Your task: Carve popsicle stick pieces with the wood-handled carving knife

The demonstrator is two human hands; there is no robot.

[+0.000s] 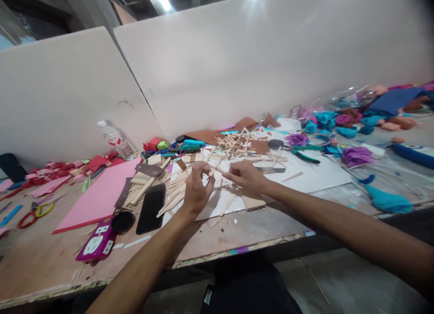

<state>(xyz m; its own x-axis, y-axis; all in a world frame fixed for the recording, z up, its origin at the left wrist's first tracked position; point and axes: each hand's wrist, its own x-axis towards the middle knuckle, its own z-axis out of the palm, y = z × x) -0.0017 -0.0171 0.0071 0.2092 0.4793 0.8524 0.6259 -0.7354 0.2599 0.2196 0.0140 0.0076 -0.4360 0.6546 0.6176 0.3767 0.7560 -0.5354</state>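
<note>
Head view: the left hand's (197,190) grip pinches a small wood stick (215,168) mid-clock, likely to keep it still, the right hand's (244,174) grip I can't tell, and a stick pile (235,145) sits handy at one o'clock.

Thin, pale wooden stick (213,170), aslant

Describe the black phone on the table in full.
The black phone is a slim, dark rectangle with rounded corners and a smooth, glossy look; nothing on its face is lit. It lies flat on the table, long sides running away from the person, left of the left hand, which does not touch it. Wooden sticks lie at its right edge; whether they touch it is unclear.
</note>
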